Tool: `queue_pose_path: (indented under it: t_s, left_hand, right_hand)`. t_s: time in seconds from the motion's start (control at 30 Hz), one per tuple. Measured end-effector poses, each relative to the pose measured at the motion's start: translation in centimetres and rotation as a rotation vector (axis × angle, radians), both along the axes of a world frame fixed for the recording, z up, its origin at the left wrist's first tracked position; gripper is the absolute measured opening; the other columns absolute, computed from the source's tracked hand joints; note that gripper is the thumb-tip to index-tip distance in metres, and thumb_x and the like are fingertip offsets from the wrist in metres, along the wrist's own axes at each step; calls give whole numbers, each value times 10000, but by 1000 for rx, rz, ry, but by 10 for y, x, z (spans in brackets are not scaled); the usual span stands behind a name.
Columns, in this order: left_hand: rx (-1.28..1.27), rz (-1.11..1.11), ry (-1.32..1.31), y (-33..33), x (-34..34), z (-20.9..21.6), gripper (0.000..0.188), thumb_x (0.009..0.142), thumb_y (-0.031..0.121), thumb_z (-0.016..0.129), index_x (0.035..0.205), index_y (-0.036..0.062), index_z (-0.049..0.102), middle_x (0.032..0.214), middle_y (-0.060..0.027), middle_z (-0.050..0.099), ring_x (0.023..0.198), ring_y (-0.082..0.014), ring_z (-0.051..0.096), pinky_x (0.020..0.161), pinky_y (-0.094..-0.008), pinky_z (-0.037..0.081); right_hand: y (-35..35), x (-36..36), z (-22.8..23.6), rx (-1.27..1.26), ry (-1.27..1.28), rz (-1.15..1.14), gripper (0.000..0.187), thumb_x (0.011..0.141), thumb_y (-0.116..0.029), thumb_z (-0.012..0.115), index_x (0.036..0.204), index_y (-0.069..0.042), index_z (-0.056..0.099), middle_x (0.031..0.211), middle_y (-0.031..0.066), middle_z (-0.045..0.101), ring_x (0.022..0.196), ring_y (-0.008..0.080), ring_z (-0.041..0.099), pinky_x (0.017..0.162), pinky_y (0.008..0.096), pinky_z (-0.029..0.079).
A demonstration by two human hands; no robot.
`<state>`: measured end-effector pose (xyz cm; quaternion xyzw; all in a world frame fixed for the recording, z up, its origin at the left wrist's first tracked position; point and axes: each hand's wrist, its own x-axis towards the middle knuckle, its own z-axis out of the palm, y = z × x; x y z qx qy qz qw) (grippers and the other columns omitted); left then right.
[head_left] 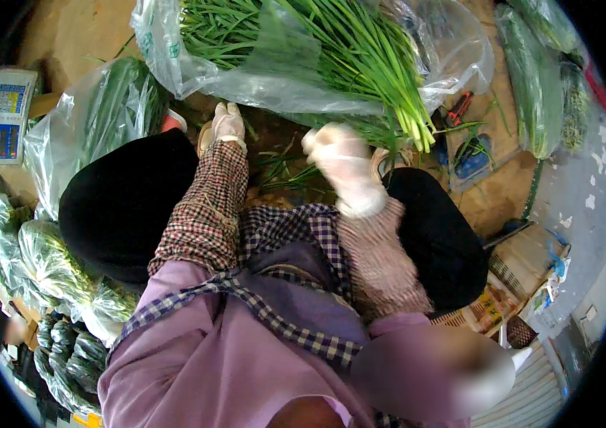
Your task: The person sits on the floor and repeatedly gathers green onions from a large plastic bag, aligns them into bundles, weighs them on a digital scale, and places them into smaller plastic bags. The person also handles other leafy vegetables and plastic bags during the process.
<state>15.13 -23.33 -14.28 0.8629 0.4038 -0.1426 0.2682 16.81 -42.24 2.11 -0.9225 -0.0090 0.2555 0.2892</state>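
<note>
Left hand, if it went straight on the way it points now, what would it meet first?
The left hand would probably meet the near edge of the clear plastic bag under the long greens; depth is unclear.

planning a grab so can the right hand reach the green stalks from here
Probably yes: the right hand is close by, and the green stalks jut out of the bag, pale ends uncovered.
</note>
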Motion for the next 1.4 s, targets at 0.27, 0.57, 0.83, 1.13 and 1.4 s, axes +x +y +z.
queue_pose_path:
  t_s: [0.27,0.57,0.83,1.13,1.4]
  left_hand:
    - [-1535,703,-275,21,-21,148,283,917,266,346,827,32,477,796,-116,534,809,-289,549,792,-497,463]
    - [-2029,464,-435,-8,-67,216,285,848,258,478,760,0,564,1117,-182,517,963,-359,537,818,-478,442]
    - [-1317,338,-628,-47,-116,241,238,874,203,465,1028,27,508,885,-64,571,821,-137,525,750,-260,433]
    - [-1446,236,-1150,-3,-66,348,383,825,73,492,1176,-42,391,1204,-156,465,1061,-206,489,929,-322,369]
    - [-2028,255,-695,-29,-21,252,210,774,53,498,965,-36,494,1051,-177,529,683,-142,491,635,-270,461]
  right_hand:
    - [-31,-115,-198,-88,420,75,207,835,-242,501,763,-58,561,735,127,575,535,200,492,494,351,429]
    - [-5,-70,-12,832,825,-1154,196,829,-175,469,834,7,542,660,33,498,538,151,461,567,285,420]
    - [53,-145,79,469,-386,-49,163,897,-192,420,915,-41,481,777,135,527,636,288,506,588,343,409]
    - [65,-66,190,428,-1119,417,50,751,-109,477,758,-110,527,644,83,476,565,253,483,488,363,421]
    - [-108,62,85,-536,17,-150,487,648,-421,625,930,-23,625,937,209,596,906,309,572,776,375,440]
